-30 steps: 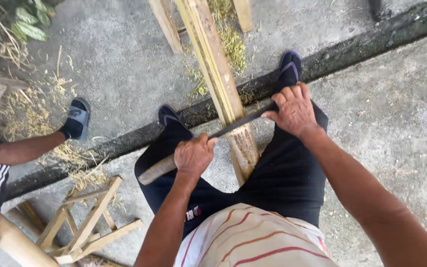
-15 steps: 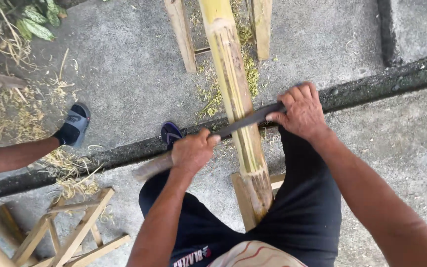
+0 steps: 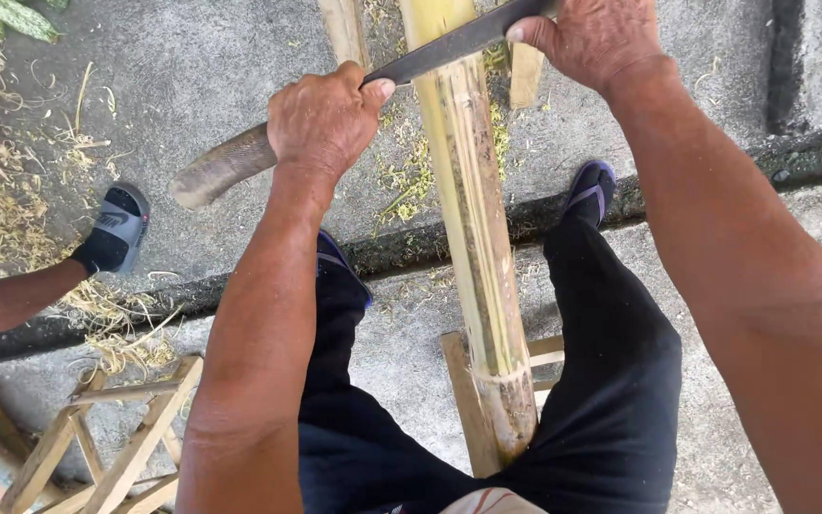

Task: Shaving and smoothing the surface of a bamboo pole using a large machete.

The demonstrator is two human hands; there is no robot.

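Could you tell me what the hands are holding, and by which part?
A long knife: left hand on its wooden handle, right hand on the blade's far end, across the bamboo pole.

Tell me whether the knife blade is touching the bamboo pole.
Touching. The head view shows the dark blade lying straight across the bamboo pole, no gap visible, with the left hand on the handle and the right hand on the far end.

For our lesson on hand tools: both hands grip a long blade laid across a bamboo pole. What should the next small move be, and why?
Probably draw the blade back along the bamboo pole toward the body: left hand on the handle, right hand at the far end, blade lying across the pole's far part, unscraped length nearer.
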